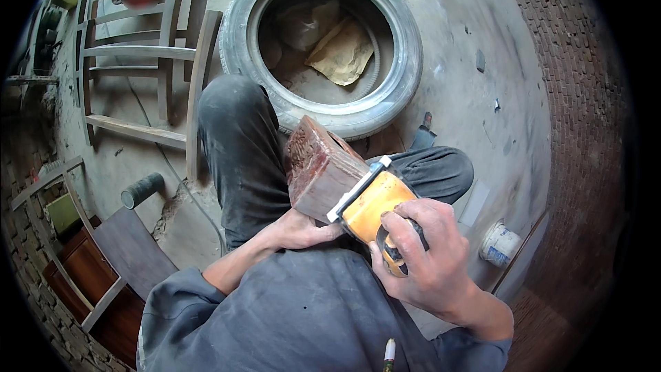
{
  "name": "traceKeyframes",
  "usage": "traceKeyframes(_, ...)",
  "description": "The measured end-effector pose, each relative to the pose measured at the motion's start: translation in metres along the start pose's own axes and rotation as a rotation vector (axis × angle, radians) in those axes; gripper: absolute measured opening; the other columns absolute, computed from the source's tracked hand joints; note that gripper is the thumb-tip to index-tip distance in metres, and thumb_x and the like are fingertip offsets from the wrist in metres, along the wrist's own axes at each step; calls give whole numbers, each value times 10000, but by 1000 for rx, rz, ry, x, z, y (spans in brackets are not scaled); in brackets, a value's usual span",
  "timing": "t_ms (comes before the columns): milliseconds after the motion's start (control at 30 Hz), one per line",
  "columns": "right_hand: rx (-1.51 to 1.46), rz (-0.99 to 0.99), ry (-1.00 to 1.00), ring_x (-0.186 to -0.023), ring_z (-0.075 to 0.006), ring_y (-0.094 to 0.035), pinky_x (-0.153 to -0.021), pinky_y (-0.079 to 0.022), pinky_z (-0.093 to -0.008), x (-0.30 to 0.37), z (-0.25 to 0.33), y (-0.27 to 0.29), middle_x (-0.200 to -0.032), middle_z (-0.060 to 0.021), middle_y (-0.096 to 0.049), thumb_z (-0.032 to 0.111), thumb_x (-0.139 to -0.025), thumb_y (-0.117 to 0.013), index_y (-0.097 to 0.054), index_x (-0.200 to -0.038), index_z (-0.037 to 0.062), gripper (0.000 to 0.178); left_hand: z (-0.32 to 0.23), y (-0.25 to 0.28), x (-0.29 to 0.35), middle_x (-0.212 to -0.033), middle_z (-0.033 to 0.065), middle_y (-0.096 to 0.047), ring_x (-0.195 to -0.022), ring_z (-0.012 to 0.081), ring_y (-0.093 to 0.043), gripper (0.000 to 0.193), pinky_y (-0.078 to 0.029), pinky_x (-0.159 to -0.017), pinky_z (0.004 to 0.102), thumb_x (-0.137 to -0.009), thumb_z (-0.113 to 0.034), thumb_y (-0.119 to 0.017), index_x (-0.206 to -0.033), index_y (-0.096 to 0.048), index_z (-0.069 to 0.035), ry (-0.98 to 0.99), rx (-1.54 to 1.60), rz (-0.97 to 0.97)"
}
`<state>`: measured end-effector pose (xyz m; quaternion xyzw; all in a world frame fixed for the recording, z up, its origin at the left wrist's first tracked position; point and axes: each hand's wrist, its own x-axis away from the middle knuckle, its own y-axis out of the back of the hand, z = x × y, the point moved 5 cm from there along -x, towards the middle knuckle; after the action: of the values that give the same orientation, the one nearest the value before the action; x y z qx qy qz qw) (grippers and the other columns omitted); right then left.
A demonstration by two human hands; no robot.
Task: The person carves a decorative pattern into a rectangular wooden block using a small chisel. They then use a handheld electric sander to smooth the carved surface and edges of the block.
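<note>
Just ahead of both hands (301,229) (432,251) sits the reddish block (323,178).

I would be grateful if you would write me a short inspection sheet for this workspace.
Surface: grey floor, dusty-looking, with small scraps scattered on it.
Work items: reddish-brown carved block above the person's lap; orange sander, its pale pad at the block's side, exact contact unclear.
Hands: left hand at the block's near end, fingers partly hidden; right hand wrapped around the sander's black grip.
Clutter: large tyre with a yellowish sheet inside its ring; white tub at right; dark cylinder at left.
Cables: thin dark line on the floor at left, apparently a cord.
Surroundings: wooden frame ahead-left; brickwork at far right.
</note>
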<state>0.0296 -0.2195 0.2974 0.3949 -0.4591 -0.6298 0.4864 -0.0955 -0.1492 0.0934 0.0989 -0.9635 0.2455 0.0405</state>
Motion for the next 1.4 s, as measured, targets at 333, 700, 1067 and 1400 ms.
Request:
traceKeyframes(333, -35, -2, 51, -997, -271, -652, -660, -576, -327, -22, 4, -2, -1104, -56, -622, 145, -675, -848, -686, -1138, 115, 491, -8, 5, -3, -1346, 118, -674, -1256, 234, -614, 447, -479, -1096, 393, -949, -114, -729, -1371, -617, -16, -67, -12, 10)
traceKeyframes(700, -54, 10, 89, -983, -276, -650, -633, -562, -338, -47, 7, 0, -1110, -63, -618, 150, -685, -861, -689, -1138, 105, 486, -19, 6, -9, -1348, 118, -669, -1259, 226, -604, 469, -475, -1099, 382, -930, -90, -722, -1378, -612, -5, -13, 103, -1)
traceKeyframes(1067, -73, 14, 96, -972, -278, -644, -621, -566, -351, -61, 4, 2, -1091, -70, -610, 134, -689, -862, -686, -1146, 96, 491, -17, 10, -12, -1338, 125, -676, -1255, 221, -614, 490, -481, -1096, 385, -940, -107, -733, -1399, -601, 2, -18, 30, 75)
traceKeyframes(1400, -32, 46, 33, -954, -288, -644, -627, -564, -359, -38, -11, 11, -1107, -78, -612, 126, -672, -874, -682, -1161, 90, 527, -14, 9, -18, -1373, 116, -663, -1301, 217, -589, 506, -476, -1107, 380, -933, -86, -771, -1406, -607, -10, -17, 35, 101)
